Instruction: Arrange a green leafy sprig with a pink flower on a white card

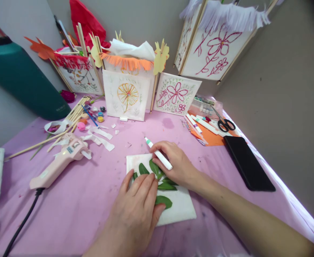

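Note:
A white square sheet (182,208) lies on the pink table cover (92,200) in front of me, with a sprig of green leaves (164,185) on top. My left hand (135,210) rests flat on the leaves with its fingers stretched out, pressing them onto the sheet. My right hand (177,162) is closed around a white marker with a green tip (158,154); the marker's lower end meets the sheet beside the leaves.
A pink glue gun (59,162) with a black cord lies at left. Wooden sticks (66,123), small paint pots and paper strips are behind it. Decorated paper lanterns (126,94) stand at the back. Markers, scissors (225,124) and a black phone (248,162) lie at right.

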